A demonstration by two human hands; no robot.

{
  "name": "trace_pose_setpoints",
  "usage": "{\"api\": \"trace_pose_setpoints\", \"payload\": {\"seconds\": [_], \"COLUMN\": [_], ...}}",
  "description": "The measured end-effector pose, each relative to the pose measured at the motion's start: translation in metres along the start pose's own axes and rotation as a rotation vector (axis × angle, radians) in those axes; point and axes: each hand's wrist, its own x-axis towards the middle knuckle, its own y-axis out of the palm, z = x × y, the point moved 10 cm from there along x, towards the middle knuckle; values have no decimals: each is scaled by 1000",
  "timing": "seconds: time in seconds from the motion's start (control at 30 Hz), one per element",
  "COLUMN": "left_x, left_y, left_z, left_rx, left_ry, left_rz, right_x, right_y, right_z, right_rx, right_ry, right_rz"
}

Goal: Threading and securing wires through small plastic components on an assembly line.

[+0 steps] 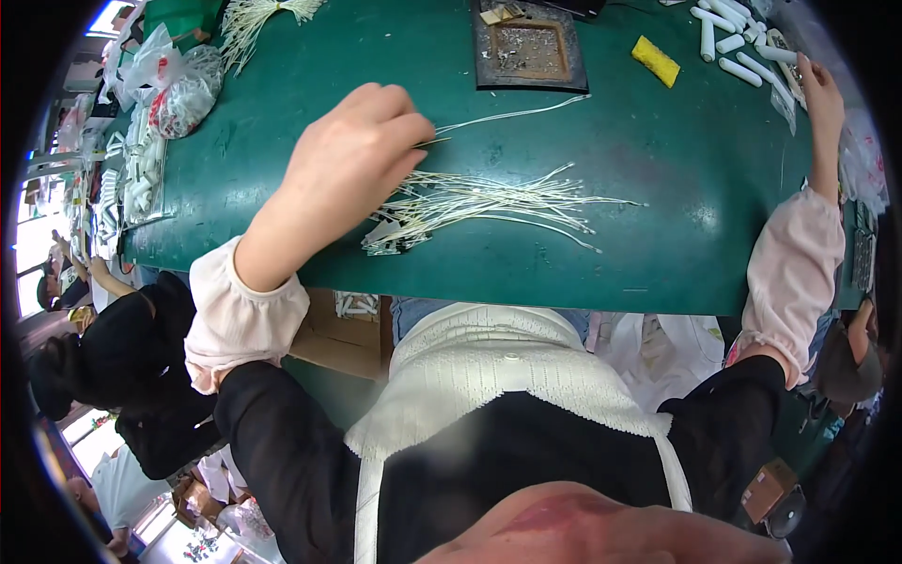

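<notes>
My left hand (pixel 362 150) is closed in a pinch above the green table. A thin white wire (pixel 521 114) runs out from its fingertips to the right; the gripped end is hidden by the fingers. Just below lies a loose bundle of white wires (pixel 489 205), with small dark and metallic ends gathered at its left. At the far right my right hand (pixel 821 99) has its fingertips closed on a white tube (pixel 777 54). Several more white tubes (pixel 740 71) are scattered beside that hand.
A dark soldering tray (pixel 483 66) with solder scraps sits at the back middle. To its right is a yellow sponge (pixel 656 61). Another wire bundle (pixel 246 30) and plastic bags (pixel 186 94) lie at the back left. Under the table's front edge stands a cardboard box (pixel 340 343). People work on both sides.
</notes>
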Motion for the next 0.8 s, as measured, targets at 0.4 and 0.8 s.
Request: {"api": "trace_pose_setpoints", "payload": {"seconds": [0.4, 0.8], "left_x": [16, 72], "left_y": [14, 13], "left_z": [-16, -4], "left_rx": [54, -1015], "left_ry": [133, -311], "left_rz": [144, 269], "right_x": [-240, -264], "right_y": [-1, 20], "right_z": [330, 355], "right_rx": [892, 1045], "right_ry": [-510, -334], "right_rz": [979, 1279]}}
